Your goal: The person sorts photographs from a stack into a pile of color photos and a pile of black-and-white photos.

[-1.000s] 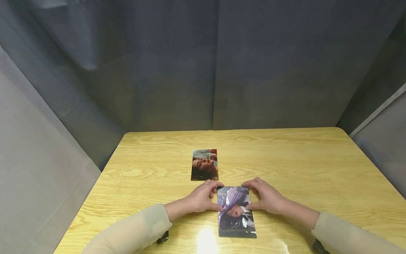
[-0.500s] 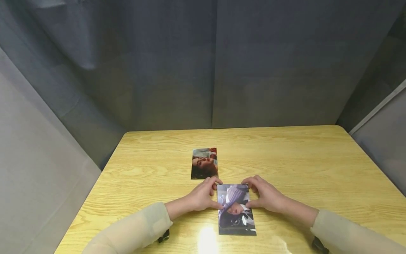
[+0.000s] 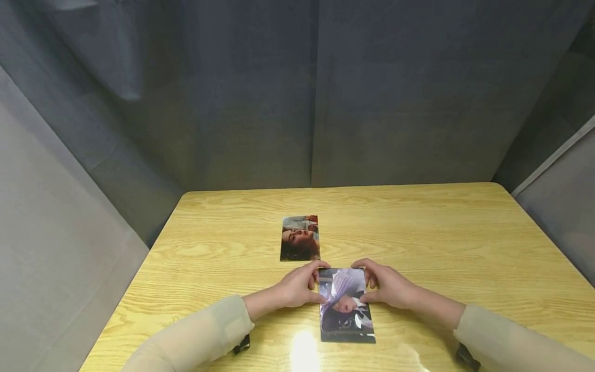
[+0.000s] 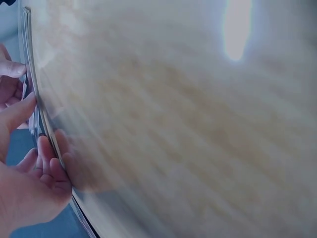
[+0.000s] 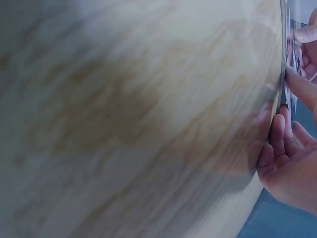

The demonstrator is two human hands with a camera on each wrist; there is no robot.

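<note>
A glossy photo of a person in purple (image 3: 346, 310) lies lengthwise on the wooden table (image 3: 441, 243), close to me. My left hand (image 3: 308, 283) holds its far left edge between curled forefinger and thumb. My right hand (image 3: 374, 283) holds the far right edge the same way. The left wrist view shows my left hand (image 4: 29, 163) with its fingertips against the thin photo edge (image 4: 33, 94). In the right wrist view my right hand (image 5: 292, 163) meets the photo edge (image 5: 284, 74). A second photo of a face (image 3: 299, 238) lies flat just beyond the hands, untouched.
Grey fabric walls (image 3: 297, 103) enclose the table at the back and on both sides. A glare spot (image 3: 303, 354) shines on the wood near the front edge. Both forearms wear beige sleeves (image 3: 200, 336).
Both hands have slid the purple photo slightly away from me, toward the face photo. The face photo has not moved.
</note>
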